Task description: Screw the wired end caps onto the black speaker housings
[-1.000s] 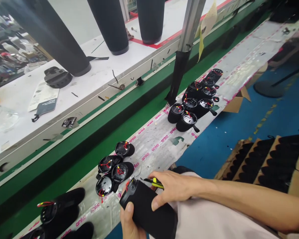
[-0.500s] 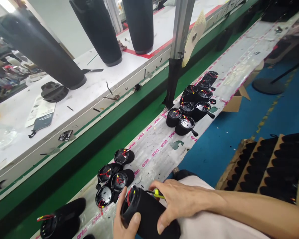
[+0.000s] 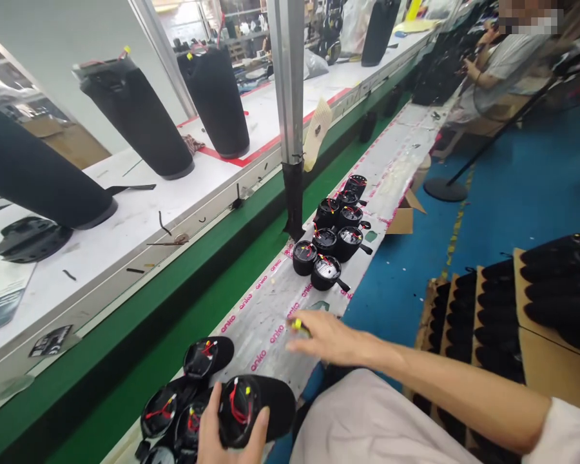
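Note:
My left hand [image 3: 211, 437] grips a black speaker housing [image 3: 276, 401] near the bottom of the view, thumb and fingers around its open end. Red wires with small yellow and white connectors show inside that end. Over the bench strip, my right hand [image 3: 329, 336] is apart from the housing, its fingers closed around a small yellow-and-black tool [image 3: 298, 324] whose kind I cannot make out. Beside my left hand stand several similar housings, among them one [image 3: 200, 357] just behind it and another [image 3: 159, 411] to its left.
A group of black housings [image 3: 325, 272] stands farther along the covered bench [image 3: 265, 322]. A metal post [image 3: 287, 84] rises beside the green strip. Tall black cylinders [image 3: 140, 122] stand on the white table [image 3: 96, 258]. Cartons of black cylinders [image 3: 551, 361] lie at right; a person [image 3: 507, 71] is far off.
My right hand has moved away from the housing, still with the yellow tool. The housing now lies tilted to the right in my left hand. The view has shifted, bringing a person in at upper right.

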`<state>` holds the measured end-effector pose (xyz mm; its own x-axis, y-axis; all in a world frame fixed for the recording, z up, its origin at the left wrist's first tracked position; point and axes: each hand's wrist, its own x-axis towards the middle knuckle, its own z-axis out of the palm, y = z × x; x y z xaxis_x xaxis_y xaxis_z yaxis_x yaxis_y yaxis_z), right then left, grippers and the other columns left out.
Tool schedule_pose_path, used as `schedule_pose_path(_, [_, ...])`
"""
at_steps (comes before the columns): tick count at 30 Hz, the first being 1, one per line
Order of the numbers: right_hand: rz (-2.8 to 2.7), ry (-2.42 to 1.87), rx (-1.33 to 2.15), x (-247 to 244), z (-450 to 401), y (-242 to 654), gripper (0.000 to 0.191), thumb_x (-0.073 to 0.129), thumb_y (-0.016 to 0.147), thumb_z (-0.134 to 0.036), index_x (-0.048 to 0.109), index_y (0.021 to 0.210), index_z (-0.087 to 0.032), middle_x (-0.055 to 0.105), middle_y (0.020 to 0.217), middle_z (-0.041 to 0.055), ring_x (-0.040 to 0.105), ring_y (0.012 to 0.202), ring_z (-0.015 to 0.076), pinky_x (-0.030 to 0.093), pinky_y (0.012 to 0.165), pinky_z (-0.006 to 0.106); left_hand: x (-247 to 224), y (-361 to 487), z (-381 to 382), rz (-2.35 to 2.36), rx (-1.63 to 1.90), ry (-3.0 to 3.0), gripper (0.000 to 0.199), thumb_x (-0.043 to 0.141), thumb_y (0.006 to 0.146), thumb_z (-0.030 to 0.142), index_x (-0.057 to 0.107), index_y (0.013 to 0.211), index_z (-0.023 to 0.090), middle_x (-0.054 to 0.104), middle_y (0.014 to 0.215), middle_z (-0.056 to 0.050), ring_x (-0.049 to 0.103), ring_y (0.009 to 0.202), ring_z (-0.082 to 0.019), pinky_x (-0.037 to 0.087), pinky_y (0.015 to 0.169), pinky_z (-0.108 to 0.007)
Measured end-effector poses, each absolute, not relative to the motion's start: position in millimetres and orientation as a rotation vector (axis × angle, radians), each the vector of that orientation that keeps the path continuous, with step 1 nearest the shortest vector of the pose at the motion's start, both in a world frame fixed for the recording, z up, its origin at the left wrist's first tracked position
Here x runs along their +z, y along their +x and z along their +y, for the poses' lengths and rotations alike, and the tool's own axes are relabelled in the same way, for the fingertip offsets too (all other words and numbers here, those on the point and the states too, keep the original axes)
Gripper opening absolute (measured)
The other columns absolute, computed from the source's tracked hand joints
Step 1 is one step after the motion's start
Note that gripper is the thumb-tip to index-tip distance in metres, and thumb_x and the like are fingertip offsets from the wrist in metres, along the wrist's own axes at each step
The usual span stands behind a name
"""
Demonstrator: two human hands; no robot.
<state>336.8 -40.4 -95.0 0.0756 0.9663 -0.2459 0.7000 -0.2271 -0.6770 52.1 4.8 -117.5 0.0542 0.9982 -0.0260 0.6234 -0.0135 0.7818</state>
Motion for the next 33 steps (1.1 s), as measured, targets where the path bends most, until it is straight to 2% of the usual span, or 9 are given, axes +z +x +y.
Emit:
schedule_pose_path(4, [-1.655, -2.249, 0.629, -95, 8, 407, 0.050, 0.069, 0.107, -0.033, 0.056, 0.153, -0.015, 0.061, 0.152, 0.0198, 0.067, 0.128, 0.0314, 0.055, 0.108, 0.050, -131, 78, 28, 1.531, 0.508, 2.394, 0.073, 0.074, 0.090, 0.055, 0.061, 0.152, 0.018, 0.071, 0.141, -0.022, 0.074, 0.120, -0.045, 0.061, 0.100, -0.057])
schedule_pose_path(6, [-1.670, -2.357, 0.535, -95, 32, 433, 0.052, 0.073, 0.106, -0.037, 0.057, 0.152, -0.019, 0.058, 0.155, 0.0162, 0.066, 0.128, 0.0323, 0.057, 0.107, 0.055, -139, 87, 40, 1.473, 0.412, 2.585, 0.061, 0.070, 0.093, 0.046, 0.066, 0.145, 0.013, 0.073, 0.136, -0.024, 0.074, 0.118, -0.044, 0.052, 0.113, -0.061])
schedule_pose_path(9, [-1.704, -2.483, 0.482, -99, 57, 454, 0.049, 0.074, 0.105, -0.042, 0.062, 0.147, -0.020, 0.062, 0.149, 0.0139, 0.067, 0.125, 0.0315, 0.060, 0.104, 0.055, -151, 94, 51, 1.470, 0.369, 2.669, 0.054, 0.064, 0.094, 0.034, 0.070, 0.140, 0.006, 0.075, 0.132, -0.028, 0.071, 0.123, -0.047, 0.033, 0.125, -0.072])
schedule_pose_path(18, [-1.811, -2.457, 0.575, -97, 74, 464, 0.044, 0.072, 0.107, -0.042, 0.064, 0.143, -0.020, 0.065, 0.145, 0.0127, 0.069, 0.122, 0.0298, 0.061, 0.102, 0.053, -165, 98, 49, 1.593, 0.387, 2.642, 0.053, 0.057, 0.099, 0.019, 0.066, 0.147, -0.003, 0.066, 0.146, -0.036, 0.061, 0.136, -0.053, 0.032, 0.120, -0.080])
schedule_pose_path(22, [-1.861, -2.191, 0.683, -72, 66, 465, 0.080, 0.089, 0.092, -0.041, 0.052, 0.160, -0.018, 0.070, 0.140, 0.0153, 0.071, 0.120, 0.0327, 0.058, 0.104, 0.050, -167, 97, 43, 1.574, 0.501, 2.476, 0.056, 0.056, 0.098, 0.015, 0.063, 0.150, -0.004, 0.056, 0.159, -0.039, 0.049, 0.152, -0.054, 0.019, 0.127, -0.081])
schedule_pose_path(24, [-1.866, -2.042, 0.759, -54, 58, 461, 0.104, 0.097, 0.079, -0.040, 0.045, 0.166, -0.017, 0.075, 0.134, 0.0151, 0.074, 0.116, 0.0339, 0.058, 0.101, 0.044, -164, 97, 43, 1.550, 0.590, 2.346, 0.058, 0.060, 0.098, 0.022, 0.063, 0.151, -0.003, 0.050, 0.166, -0.037, 0.037, 0.161, -0.052, 0.010, 0.132, -0.077])
schedule_pose_path(27, [-1.881, -1.844, 0.861, -27, 44, 446, 0.113, 0.100, 0.071, -0.045, 0.045, 0.166, -0.020, 0.071, 0.145, 0.0136, 0.072, 0.124, 0.0334, 0.057, 0.102, 0.038, -147, 100, 46, 1.489, 0.732, 2.081, 0.066, 0.066, 0.098, 0.042, 0.063, 0.150, 0.002, 0.040, 0.174, -0.034, 0.020, 0.170, -0.047, 0.001, 0.137, -0.068])
schedule_pose_path(29, [-1.875, -1.677, 0.992, -12, 36, 432, 0.118, 0.103, 0.064, -0.048, 0.047, 0.164, -0.021, 0.067, 0.152, 0.0126, 0.068, 0.131, 0.0324, 0.055, 0.107, 0.036, -130, 101, 50, 1.402, 0.779, 1.848, 0.072, 0.064, 0.099, 0.055, 0.060, 0.153, 0.007, 0.039, 0.175, -0.031, 0.023, 0.170, -0.045, 0.011, 0.137, -0.066])
schedule_pose_path(33, [-1.792, -1.276, 1.432, 2, 31, 394, 0.119, 0.107, 0.055, -0.046, 0.052, 0.157, -0.019, 0.068, 0.145, 0.0097, 0.069, 0.120, 0.0278, 0.056, 0.100, 0.033, -95, 96, 47, 0.994, 0.629, 1.412, 0.092, 0.046, 0.096, 0.085, 0.063, 0.154, 0.015, 0.068, 0.153, -0.026, 0.065, 0.142, -0.046, 0.050, 0.120, -0.063])
